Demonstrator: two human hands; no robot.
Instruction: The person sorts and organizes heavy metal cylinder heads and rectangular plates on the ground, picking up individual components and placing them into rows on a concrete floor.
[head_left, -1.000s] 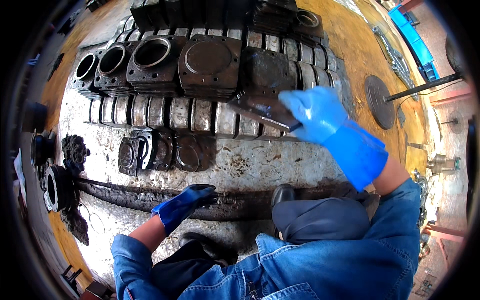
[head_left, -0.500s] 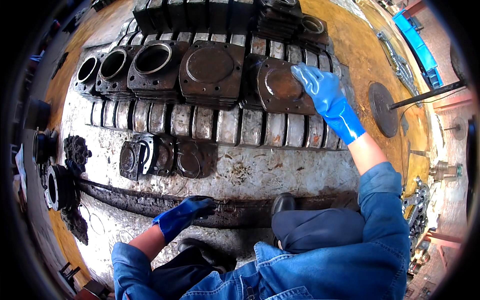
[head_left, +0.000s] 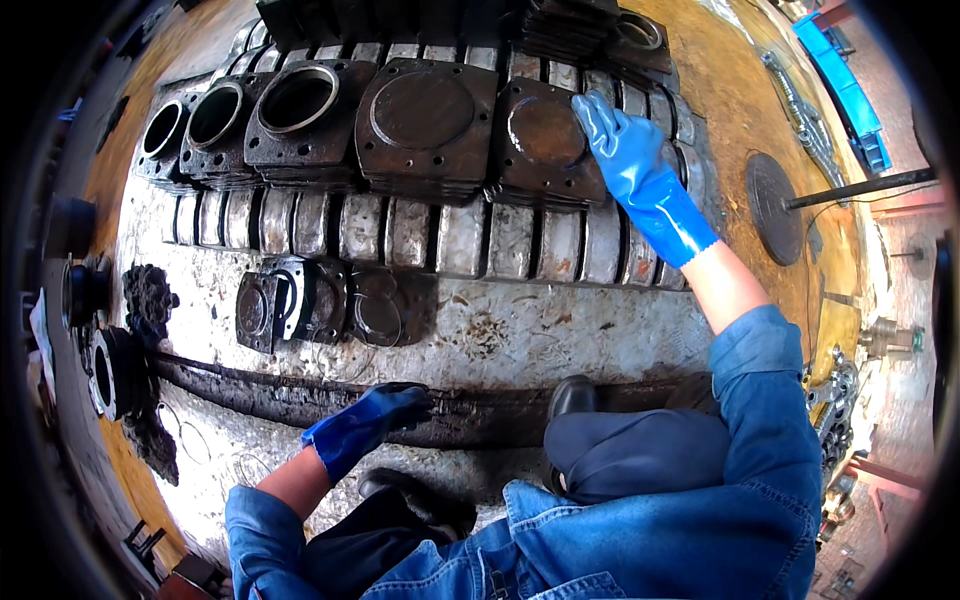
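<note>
While person crouches over oily workshop floor (head_left: 560, 330), right hand (head_left: 625, 160) in blue glove lies flat, fingers spread, on rusty square cover plate (head_left: 540, 135) atop stack in back row. Left hand (head_left: 370, 425), gloved too, rests half-curled on dark greasy bar (head_left: 240, 385) near knees; grip on it cannot be told. Beside plate: second lidded plate (head_left: 425, 115), open cylinder housings (head_left: 295, 105); row of metal blocks (head_left: 400, 230) just below.

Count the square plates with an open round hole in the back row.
3, all at the row's left end: far-left plate, second plate, third plate. Right hand rests on a solid plate. More may be hidden.
</note>
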